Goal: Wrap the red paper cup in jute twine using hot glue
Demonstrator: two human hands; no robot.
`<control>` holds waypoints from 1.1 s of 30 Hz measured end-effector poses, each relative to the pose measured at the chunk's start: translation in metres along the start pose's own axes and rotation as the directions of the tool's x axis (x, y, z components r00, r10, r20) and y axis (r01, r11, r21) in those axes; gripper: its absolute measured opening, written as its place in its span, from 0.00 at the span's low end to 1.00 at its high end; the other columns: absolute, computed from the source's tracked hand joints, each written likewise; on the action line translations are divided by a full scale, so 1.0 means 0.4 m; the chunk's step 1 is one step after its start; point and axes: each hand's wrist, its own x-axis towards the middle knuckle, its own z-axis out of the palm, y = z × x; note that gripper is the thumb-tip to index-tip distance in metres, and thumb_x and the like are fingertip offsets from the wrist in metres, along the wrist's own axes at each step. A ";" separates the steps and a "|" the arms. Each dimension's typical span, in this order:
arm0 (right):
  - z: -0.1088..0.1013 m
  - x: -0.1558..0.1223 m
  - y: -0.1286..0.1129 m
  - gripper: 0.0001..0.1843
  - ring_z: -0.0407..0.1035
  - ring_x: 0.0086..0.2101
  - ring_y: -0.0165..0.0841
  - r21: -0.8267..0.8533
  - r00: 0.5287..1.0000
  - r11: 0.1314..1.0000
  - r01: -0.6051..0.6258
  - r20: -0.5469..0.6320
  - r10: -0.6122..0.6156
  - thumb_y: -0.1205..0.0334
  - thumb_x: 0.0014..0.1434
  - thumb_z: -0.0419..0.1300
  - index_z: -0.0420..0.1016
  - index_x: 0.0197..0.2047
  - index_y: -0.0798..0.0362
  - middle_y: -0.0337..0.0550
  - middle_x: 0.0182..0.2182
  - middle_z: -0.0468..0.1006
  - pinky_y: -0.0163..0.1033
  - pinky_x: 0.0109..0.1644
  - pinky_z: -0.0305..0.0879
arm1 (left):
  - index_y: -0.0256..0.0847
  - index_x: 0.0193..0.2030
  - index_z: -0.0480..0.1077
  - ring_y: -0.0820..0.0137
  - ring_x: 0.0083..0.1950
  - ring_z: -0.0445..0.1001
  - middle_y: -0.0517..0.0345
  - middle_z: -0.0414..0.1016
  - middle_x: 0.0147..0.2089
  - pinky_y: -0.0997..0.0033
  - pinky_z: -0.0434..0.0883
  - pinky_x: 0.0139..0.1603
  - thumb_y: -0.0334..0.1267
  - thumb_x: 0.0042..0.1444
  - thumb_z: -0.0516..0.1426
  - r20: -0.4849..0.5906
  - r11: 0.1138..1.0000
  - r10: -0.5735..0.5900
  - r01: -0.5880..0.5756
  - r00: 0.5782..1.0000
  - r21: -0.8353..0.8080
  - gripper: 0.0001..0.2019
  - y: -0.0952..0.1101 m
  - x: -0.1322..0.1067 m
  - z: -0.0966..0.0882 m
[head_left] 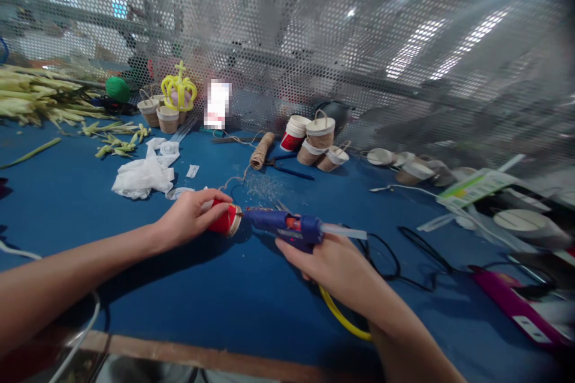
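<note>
My left hand [188, 215] is closed round a small red paper cup [223, 219], tipped on its side with one end facing right. In my right hand [327, 257] is a blue hot glue gun [283, 227], a clear glue stick [344, 231] jutting from its back. The gun's nozzle points left and sits at the cup's right-hand end; whether it touches cannot be made out. Beyond my hands lies a roll of jute twine [262, 151], its loose strand trailing toward the cup.
Twine-wrapped cups [321, 131] are stacked by a perforated metal screen [278, 42]. A crumpled white bag [144, 176] and a yellow crown [179, 91] lie left, near dried husks [40, 96]. A magenta power strip [516, 305] and black cable [424, 257] are at the right.
</note>
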 end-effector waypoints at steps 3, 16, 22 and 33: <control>0.003 -0.006 0.001 0.13 0.60 0.17 0.28 -0.047 0.999 0.998 0.034 -0.007 -0.035 0.59 0.52 0.54 0.60 0.18 0.50 0.33 0.11 0.63 0.34 0.22 0.56 | 0.36 0.40 0.72 0.65 0.37 0.74 0.50 0.78 0.39 0.67 0.70 0.39 0.44 0.55 0.50 -0.005 1.000 -0.014 0.014 1.000 -0.012 0.15 -0.003 0.002 0.001; 0.013 -0.009 0.014 0.08 0.62 0.22 0.28 -0.173 0.984 0.973 0.155 -0.062 -0.168 0.62 0.54 0.53 0.65 0.24 0.52 0.36 0.19 0.69 0.33 0.26 0.58 | 0.36 0.40 0.72 0.67 0.34 0.74 0.51 0.78 0.37 0.72 0.69 0.33 0.43 0.54 0.51 -0.009 0.996 -0.060 0.059 0.998 -0.061 0.15 -0.005 0.005 0.003; 0.011 -0.013 0.012 0.08 0.65 0.24 0.31 -0.215 0.963 0.942 0.258 -0.017 -0.268 0.64 0.55 0.51 0.69 0.27 0.51 0.39 0.22 0.71 0.34 0.31 0.62 | 0.35 0.40 0.72 0.68 0.34 0.74 0.51 0.78 0.37 0.74 0.68 0.31 0.43 0.53 0.51 -0.019 0.991 -0.115 0.114 0.993 -0.068 0.15 -0.001 0.010 0.003; 0.016 -0.009 0.013 0.07 0.65 0.25 0.30 -0.213 0.976 0.961 0.179 -0.082 -0.200 0.63 0.54 0.52 0.68 0.26 0.52 0.37 0.21 0.72 0.35 0.31 0.61 | 0.36 0.39 0.72 0.68 0.34 0.74 0.53 0.78 0.35 0.73 0.69 0.31 0.43 0.54 0.51 -0.029 0.997 -0.068 0.067 0.997 -0.034 0.14 -0.008 0.008 0.006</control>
